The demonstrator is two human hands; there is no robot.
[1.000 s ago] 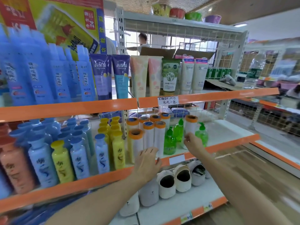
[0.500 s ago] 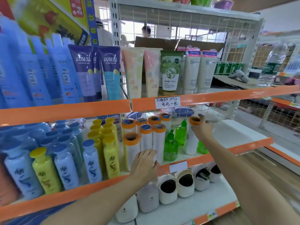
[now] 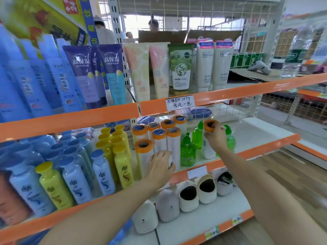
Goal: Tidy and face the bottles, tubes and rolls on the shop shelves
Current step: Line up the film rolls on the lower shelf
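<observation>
Several white rolls with orange tops [image 3: 175, 144] stand grouped on the middle shelf [image 3: 251, 151]. My left hand [image 3: 160, 165] rests with relaxed fingers against the front rolls, low down by the shelf edge. My right hand [image 3: 215, 137] grips one separate orange-topped roll [image 3: 208, 125] near its top, standing to the right among green pump bottles [image 3: 187, 152]. Blue and yellow bottles [image 3: 122, 165] fill the left of the same shelf. Tubes [image 3: 180, 68] stand in a row on the upper shelf.
Pale slippers [image 3: 187, 193] lie on the bottom shelf. A handwritten price tag [image 3: 179, 102] hangs on the orange rail of the upper shelf. The right part of the middle shelf is bare white. People stand behind the wire back panel [image 3: 212, 18]. A wooden floor lies to the right.
My right hand rose from the shelf front to the top of the separate roll and closed around it. My left hand stayed at the front rolls. The view moved closer.
</observation>
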